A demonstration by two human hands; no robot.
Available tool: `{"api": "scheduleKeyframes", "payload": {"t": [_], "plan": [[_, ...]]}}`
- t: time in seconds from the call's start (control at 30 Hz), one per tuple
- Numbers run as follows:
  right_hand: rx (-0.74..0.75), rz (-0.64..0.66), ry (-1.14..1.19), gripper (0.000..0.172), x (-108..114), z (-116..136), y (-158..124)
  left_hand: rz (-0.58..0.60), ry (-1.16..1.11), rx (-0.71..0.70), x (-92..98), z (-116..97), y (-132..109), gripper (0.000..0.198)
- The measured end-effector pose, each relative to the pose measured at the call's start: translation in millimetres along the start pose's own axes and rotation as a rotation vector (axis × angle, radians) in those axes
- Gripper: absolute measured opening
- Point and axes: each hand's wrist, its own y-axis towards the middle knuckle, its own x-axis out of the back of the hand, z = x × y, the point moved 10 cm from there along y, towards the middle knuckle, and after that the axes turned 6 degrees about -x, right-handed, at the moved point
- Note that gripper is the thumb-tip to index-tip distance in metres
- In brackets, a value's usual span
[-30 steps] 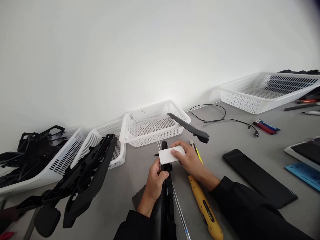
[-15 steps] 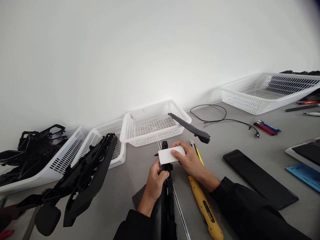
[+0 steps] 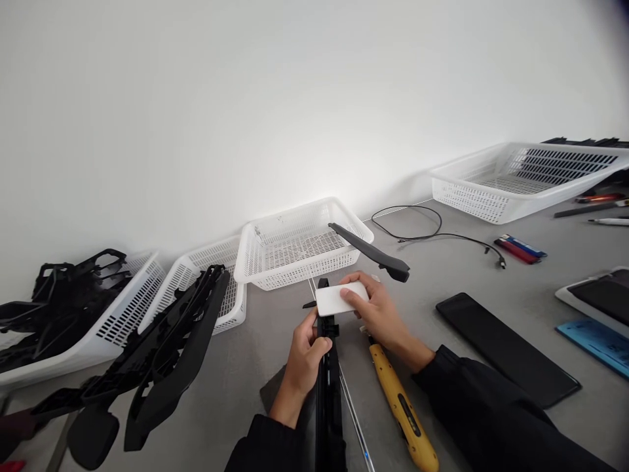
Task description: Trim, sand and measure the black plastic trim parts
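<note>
My left hand [image 3: 307, 357] is wrapped round a long black plastic part [image 3: 328, 393] that runs from the bottom edge up toward the middle of the view. A flat white rectangular piece [image 3: 334, 300] is pinched in my right hand [image 3: 378, 311], thumb on top. It lies over the far end of the black part, and I cannot tell whether the two touch. Beside my right wrist, a yellow-handled tool [image 3: 403, 406] rests on the grey table [image 3: 230, 387]. A thin metal rod [image 3: 354, 419] lies along the right side of the black part.
White baskets stand at the back: a middle one [image 3: 295, 282] with a black curved trim piece [image 3: 373, 252] over its rim, one at right [image 3: 472, 200]. Black plastic parts [image 3: 181, 354] fill the left. A phone-like black slab [image 3: 506, 347], cable [image 3: 442, 235] and lighters [image 3: 521, 249] lie right.
My right hand has shifted the white piece slightly up and to the right along the black part's end. My left hand keeps its hold in nearly the same place.
</note>
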Motion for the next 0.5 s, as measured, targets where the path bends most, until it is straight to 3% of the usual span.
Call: {"api": "scheduleKeyframes", "payload": {"t": [0.07, 0.23, 0.37, 0.5], "plan": [[0.018, 0.055, -0.018, 0.029, -5, 2, -1, -0.019, 0.014, -0.009, 1.9, -1, 0, 0.054], [-0.006, -0.091, -0.034, 0.03, 10, 0, 0, 0.023, -0.001, 0.008, -1.9, 2, 0, 0.059], [0.044, 0.033, -0.054, 0.027, -3, 5, 0, -0.019, 0.02, -0.015, 2.9, 0, 0, 0.053], [0.0, -0.128, -0.051, 0.028, 15, 4, 1, 0.031, -0.004, 0.007, -2.6, 2, 0, 0.059]]}}
